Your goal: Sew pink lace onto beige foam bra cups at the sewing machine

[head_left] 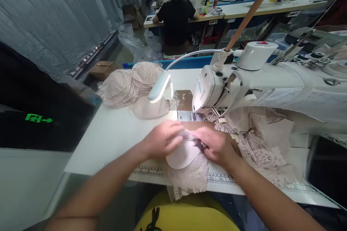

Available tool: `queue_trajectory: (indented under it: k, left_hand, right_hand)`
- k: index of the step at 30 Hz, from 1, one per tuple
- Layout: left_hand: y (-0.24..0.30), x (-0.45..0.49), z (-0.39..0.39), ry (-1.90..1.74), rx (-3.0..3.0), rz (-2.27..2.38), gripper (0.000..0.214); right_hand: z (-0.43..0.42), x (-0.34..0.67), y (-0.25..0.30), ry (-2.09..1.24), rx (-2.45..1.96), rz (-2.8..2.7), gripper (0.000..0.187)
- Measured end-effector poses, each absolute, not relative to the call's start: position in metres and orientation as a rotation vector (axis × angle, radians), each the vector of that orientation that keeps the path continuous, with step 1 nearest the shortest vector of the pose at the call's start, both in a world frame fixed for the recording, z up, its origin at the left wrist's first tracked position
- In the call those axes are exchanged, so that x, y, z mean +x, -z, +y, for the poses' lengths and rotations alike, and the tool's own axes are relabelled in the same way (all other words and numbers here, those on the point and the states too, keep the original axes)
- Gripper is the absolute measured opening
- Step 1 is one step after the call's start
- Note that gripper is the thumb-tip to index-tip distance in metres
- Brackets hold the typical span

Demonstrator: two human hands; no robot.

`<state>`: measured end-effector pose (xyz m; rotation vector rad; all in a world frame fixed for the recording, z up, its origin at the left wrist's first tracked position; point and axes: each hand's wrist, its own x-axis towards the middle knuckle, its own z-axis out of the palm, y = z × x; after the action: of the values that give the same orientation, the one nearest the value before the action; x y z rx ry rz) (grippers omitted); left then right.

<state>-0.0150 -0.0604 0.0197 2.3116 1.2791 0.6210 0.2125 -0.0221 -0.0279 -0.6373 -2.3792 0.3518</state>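
Both hands hold a pale pink lace fabric piece (189, 180) at the table's front edge, below the sewing machine's needle area. A smooth rounded panel lies on its upper part, and the lace hangs over the edge. My left hand (166, 140) is closed, pinching the top edge from the left, slightly blurred. On the right, my right hand (217, 146) is closed on the same edge. Something small and dark shows at its fingers; I cannot make out what it is. The white sewing machine (207, 88) stands just beyond, its presser foot near more lace (227, 124).
A lit lamp (159, 86) on a bendable neck hangs over the table. Bundled lace (130, 83) lies at the back left, a heap of lace pieces (262, 148) at the right. A ruler strip (149, 170) runs along the front edge. Another person (176, 18) sits ahead.
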Motion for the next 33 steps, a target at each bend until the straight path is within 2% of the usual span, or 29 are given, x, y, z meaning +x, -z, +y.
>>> queue_trajectory:
  k: [2,4,7,13,18,23,28,33]
  left_hand:
    - [-0.02,-0.033,-0.036,-0.721,2.255,1.539,0.032]
    - [-0.018,-0.051,-0.008,-0.623,2.02,1.865,0.034]
    - [-0.013,-0.071,0.018,-0.55,1.828,1.99,0.037]
    - [0.001,-0.074,0.003,-0.526,1.533,1.668,0.027]
    - [0.009,-0.057,-0.014,-0.668,1.327,1.35,0.032]
    - [0.008,-0.039,-0.019,-0.779,1.152,1.091,0.028]
    - [0.005,-0.035,-0.024,-0.785,1.141,1.079,0.024]
    - [-0.004,-0.055,-0.022,-0.676,1.297,1.009,0.033]
  right_hand:
    - [-0.031,0.204,0.025,-0.255,-0.464,-2.497,0.03]
    - [-0.037,0.196,0.02,-0.244,-0.334,-2.632,0.025]
    - [-0.039,0.193,0.01,-0.381,-0.338,-2.8,0.022]
    - [-0.025,0.23,-0.013,-0.69,-0.854,-2.951,0.022]
    - [-0.014,0.234,-0.022,-1.125,-1.025,-2.547,0.02]
    - [-0.002,0.192,-0.011,-1.311,-1.189,-2.133,0.05]
    - [0.0,0.166,0.003,-1.43,-1.137,-1.984,0.024]
    - [-0.003,0.17,0.007,-1.501,-1.098,-1.916,0.022]
